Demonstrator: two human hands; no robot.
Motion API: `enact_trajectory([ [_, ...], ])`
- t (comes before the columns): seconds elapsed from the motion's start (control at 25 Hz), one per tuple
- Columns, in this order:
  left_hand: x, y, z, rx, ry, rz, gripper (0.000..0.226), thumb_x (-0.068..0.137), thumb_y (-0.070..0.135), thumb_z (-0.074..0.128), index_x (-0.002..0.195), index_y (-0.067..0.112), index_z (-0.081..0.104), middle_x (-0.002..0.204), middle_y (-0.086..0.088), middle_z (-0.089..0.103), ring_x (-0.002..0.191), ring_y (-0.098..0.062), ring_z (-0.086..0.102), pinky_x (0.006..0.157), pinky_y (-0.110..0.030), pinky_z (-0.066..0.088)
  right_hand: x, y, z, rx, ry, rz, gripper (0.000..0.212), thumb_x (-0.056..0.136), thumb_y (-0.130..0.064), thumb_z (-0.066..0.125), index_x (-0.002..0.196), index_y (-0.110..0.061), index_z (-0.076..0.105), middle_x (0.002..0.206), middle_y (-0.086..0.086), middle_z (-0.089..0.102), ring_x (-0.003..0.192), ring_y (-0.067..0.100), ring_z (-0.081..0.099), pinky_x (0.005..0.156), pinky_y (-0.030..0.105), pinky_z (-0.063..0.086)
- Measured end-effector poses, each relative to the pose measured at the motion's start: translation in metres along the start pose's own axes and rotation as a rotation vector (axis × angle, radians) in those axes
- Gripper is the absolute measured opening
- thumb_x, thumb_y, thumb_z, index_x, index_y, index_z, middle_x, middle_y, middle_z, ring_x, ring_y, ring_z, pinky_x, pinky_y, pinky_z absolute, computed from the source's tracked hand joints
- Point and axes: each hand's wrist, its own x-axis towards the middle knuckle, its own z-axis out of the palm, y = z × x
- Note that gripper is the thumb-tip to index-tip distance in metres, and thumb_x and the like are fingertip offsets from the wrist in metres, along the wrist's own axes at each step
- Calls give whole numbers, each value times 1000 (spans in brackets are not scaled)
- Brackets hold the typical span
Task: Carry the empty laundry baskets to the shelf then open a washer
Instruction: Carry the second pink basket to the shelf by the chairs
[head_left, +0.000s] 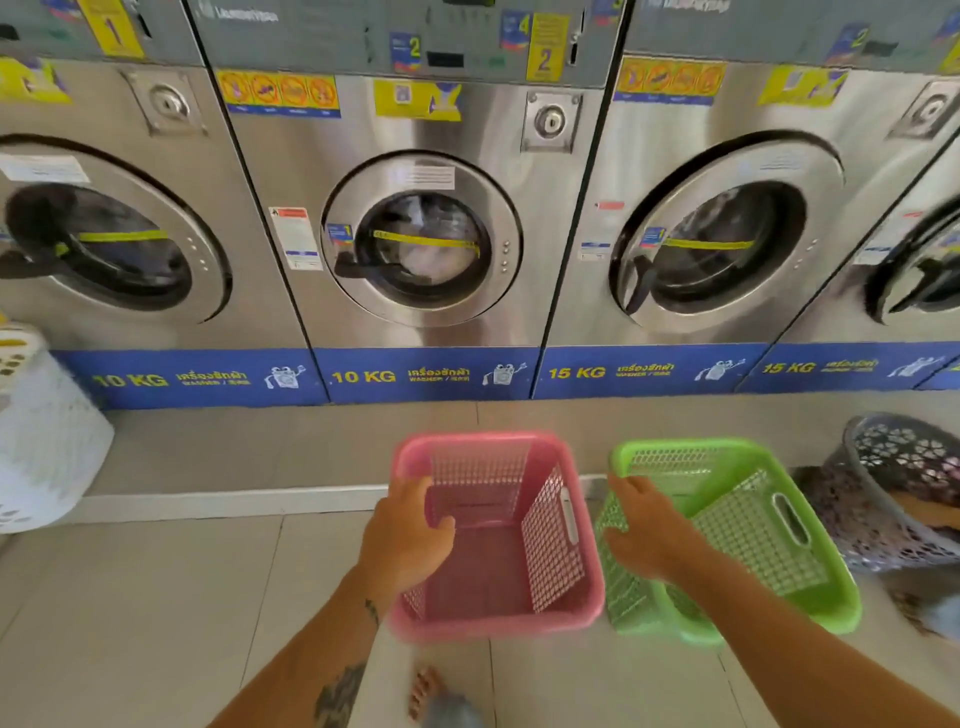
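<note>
An empty pink laundry basket (498, 551) hangs in front of me, held at its left rim by my left hand (408, 535). Beside it on the right is an empty green laundry basket (737, 530), tilted, with my right hand (644, 530) gripping its left rim. Both baskets are off the tiled floor. Straight ahead stands a row of steel front-load washers; the middle washer (423, 239) has its round door shut, with laundry visible behind the glass. No shelf is in view.
A white hamper (41, 431) stands at the left by the washers. A dark patterned round basket (898, 488) with clothes sits at the right. More washers (717, 244) flank the middle one. A low step (234, 501) runs before the machines. My bare foot (426, 691) shows below.
</note>
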Motion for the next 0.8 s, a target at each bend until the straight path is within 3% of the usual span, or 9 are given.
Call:
enact_trajectory([
  [0.2,96,-55,56,231,-63,-59,71,78,42,49,145,25,30,156,-1,28,136,-27,36,109,-44,38,105,24,57,-18,-63,81,63,80,-10,62,140,-8,44,138,16,49,125,35,48,106,42,38],
  [0.4,149,-120,122,404,-2,-5,76,80,33,56,147,23,22,159,-7,20,145,-28,22,115,-49,27,183,58,147,15,-94,181,86,74,-7,55,151,-19,20,146,16,33,136,40,33,113,54,33],
  [0.48,162,-152,151,489,-14,3,84,80,30,60,150,21,16,160,-10,12,147,-31,14,115,-54,25,207,78,183,-12,-55,186,91,77,-9,55,154,-23,9,156,16,20,143,42,23,112,55,28],
  [0.6,174,-190,184,546,-40,-58,104,74,23,70,153,19,2,161,-14,0,148,-34,2,116,-57,19,236,108,225,-67,-20,162,90,83,-8,56,154,-20,1,160,18,9,144,45,19,109,58,31],
  [0.68,177,-208,197,569,-44,-72,113,71,26,76,153,15,-1,161,-17,-3,148,-36,3,112,-57,28,247,122,244,-100,-28,132,91,84,-6,56,154,-17,-2,160,19,3,143,50,19,105,60,36],
  [0.8,179,-211,197,552,-51,-68,117,71,27,79,153,14,-2,161,-15,-5,148,-36,7,98,-54,48,253,127,246,-153,-9,88,99,75,2,63,153,-12,4,154,18,10,129,53,38,84,57,53],
])
